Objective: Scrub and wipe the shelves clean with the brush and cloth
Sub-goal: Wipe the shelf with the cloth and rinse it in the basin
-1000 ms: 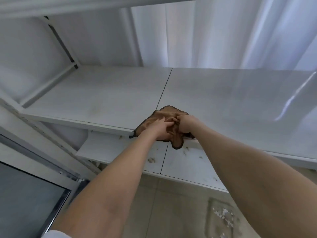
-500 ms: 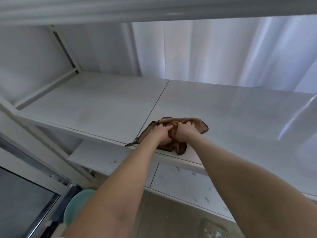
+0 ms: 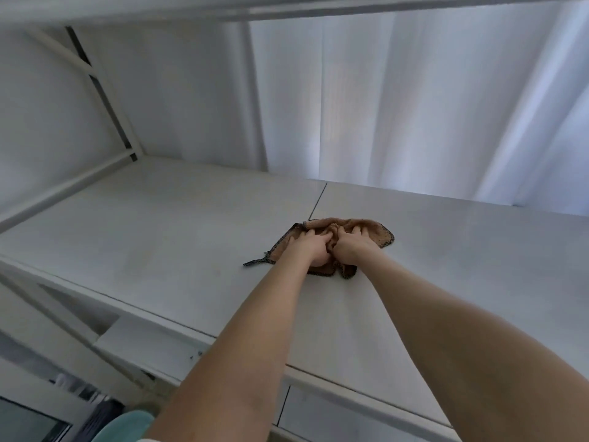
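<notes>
On the white shelf point(image 3: 159, 237), across the seam between its two panels, lies the brown cloth point(image 3: 374, 229), bunched up in the middle. Both hands sit on it side by side, touching: the left grip point(image 3: 310, 250) and the right grip point(image 3: 352, 248) each have fingers curled into the fabric, clutching it. White curtain point(image 3: 414, 106) hangs behind

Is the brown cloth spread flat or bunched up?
Bunched: the cloth is gathered into folds, gripped by the left hand and right hand.
</notes>
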A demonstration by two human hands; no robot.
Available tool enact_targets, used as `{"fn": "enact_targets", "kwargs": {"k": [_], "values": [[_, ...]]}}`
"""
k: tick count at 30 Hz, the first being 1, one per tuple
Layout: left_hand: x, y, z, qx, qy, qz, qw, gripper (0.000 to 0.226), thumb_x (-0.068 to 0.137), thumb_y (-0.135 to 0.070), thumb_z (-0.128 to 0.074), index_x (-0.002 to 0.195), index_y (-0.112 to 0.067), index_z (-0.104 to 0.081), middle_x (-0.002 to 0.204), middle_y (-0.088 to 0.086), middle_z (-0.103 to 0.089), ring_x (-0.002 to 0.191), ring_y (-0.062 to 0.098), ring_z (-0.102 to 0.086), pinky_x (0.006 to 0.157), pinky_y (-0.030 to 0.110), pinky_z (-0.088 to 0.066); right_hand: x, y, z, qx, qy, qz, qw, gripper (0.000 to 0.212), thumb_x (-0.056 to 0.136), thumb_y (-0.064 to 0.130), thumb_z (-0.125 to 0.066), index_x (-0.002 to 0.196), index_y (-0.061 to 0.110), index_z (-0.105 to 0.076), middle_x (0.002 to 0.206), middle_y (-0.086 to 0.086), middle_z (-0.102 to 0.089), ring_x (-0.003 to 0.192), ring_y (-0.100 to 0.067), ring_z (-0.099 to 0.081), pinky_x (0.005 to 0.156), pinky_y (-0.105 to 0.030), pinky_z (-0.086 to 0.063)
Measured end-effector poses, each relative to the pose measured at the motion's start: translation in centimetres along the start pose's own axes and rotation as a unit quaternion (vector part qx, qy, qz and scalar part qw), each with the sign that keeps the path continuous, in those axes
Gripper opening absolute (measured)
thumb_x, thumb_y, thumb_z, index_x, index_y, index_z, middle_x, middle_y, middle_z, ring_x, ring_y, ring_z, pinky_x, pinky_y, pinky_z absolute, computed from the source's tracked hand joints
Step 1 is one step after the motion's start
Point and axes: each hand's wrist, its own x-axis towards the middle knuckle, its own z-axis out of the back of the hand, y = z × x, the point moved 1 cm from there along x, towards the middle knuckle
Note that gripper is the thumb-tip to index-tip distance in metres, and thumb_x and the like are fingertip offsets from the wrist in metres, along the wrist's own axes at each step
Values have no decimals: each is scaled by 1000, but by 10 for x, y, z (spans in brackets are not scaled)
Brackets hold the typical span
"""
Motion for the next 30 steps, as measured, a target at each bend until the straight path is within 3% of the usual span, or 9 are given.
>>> {"fn": "enact_targets", "kwargs": {"k": [11, 18, 26, 30], "values": [[49, 16, 17, -6, -20, 5, 1000, 65, 96, -46, -43, 150, -38, -8, 159, 10, -4, 145, 31, -6, 117, 51, -5, 60, 8, 13, -23, -11, -1, 1000, 66, 99, 49, -31, 154, 30, -2, 160, -17, 11, 148, -30, 11, 118, -41, 0], [7, 8, 20, 22, 29, -16, 999, 63, 93, -40, -51, 149, -39, -20, 157, 14, -9, 141, 33, -22, 114, 46, -26, 16, -2, 9, -32, 17, 24, 999, 68, 94, 54, -41, 153, 41, -9, 160, -13, 0, 147, -32, 3, 118, -44, -12], [-72, -12, -2, -8, 63, -30, 998, 65, 87, -22, -60, 146, -31, -32, 153, 5, -25, 133, 27, -36, 106, 36, -36, -60, -6, 1, -40, 49, 66, 996, 58, 90, 40, -52, 145, 39, -36, 151, -10, -23, 139, -30, -27, 110, -43, -34], [-104, -34, -15, -33, 74, -37, 996, 60, 85, -17, -62, 140, -26, -41, 143, 3, -40, 122, 26, -46, 97, 35, -43, -99, -17, -1, -22, 53, 65, 996, 48, 85, 22, -57, 132, 18, -49, 140, -11, -32, 119, -31, -49, 93, -40, -49]]}}
